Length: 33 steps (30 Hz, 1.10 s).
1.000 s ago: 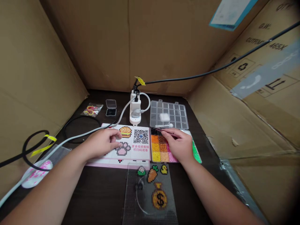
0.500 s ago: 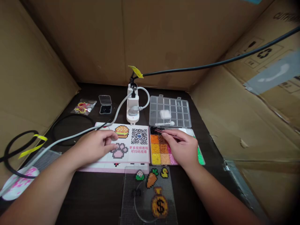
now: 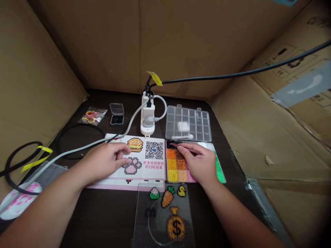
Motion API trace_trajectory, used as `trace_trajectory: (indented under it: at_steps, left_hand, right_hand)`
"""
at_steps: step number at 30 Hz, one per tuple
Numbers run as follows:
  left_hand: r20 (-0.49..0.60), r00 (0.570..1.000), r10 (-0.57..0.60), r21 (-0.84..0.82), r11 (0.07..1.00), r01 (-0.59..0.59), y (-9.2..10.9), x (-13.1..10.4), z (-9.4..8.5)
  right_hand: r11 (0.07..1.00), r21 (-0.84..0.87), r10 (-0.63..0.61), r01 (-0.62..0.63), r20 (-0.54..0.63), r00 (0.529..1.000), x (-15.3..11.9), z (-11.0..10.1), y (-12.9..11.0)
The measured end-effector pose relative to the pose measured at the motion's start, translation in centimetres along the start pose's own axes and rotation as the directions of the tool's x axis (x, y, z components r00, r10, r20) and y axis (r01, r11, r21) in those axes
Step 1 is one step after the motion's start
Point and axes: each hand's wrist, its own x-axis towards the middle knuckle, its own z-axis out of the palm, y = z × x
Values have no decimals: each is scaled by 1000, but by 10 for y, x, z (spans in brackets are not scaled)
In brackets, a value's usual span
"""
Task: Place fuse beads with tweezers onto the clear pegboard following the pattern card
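We find the tweezers (image 3: 175, 145) grasped in the right hand (image 3: 203, 163), whose grip closes on the shank between thumb and bent fingers. The tweezers lie at the far-left side of that hand: the tips project past the thumb and fingertips, and the rear portion runs back beneath the fingers. We record the tips pointing left and slightly away from us, over the black-bead compartment (image 3: 169, 144) at the far-left corner of the bead box (image 3: 178, 182). The long axis runs mostly crosswise, its right end somewhat nearer us. Whether the tips hold a bead, or touch any, we cannot tell. The left hand (image 3: 110, 160) rests on the printed sheet (image 3: 155, 175), beside the burger and paw patterns; its fingers are curled, the thumb apart, and we see nothing grasped. The open lid (image 3: 201, 129) lies beyond the bead box. Nearer us on the tabletop (image 3: 103, 213), the clear pegboard (image 3: 143, 229) bears carrot, duck and money-bag bead figures.
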Motion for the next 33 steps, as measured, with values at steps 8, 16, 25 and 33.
trace_trajectory:
  at_steps: [8,16,25,33]
  left_hand:
    - [12,1000,-16,7,1000,16,3,0,-1]
    - [6,1000,-7,6,1000,7,2,0,-1]
    - [-4,1000,1,-5,1000,-1,4,-1,-1]
    - [-4,1000,16,-14,1000,-17,1,0,0]
  right_hand:
    - [1000,-9,-9,9,-4,1000,0,-1,3]
    - [913,-122,-389,390,35,921,-3,-8,12]
    - [778,-168,-570,605,216,793,-7,-25,20]
    - [788,-132,-565,602,237,791,-8,-29,18]
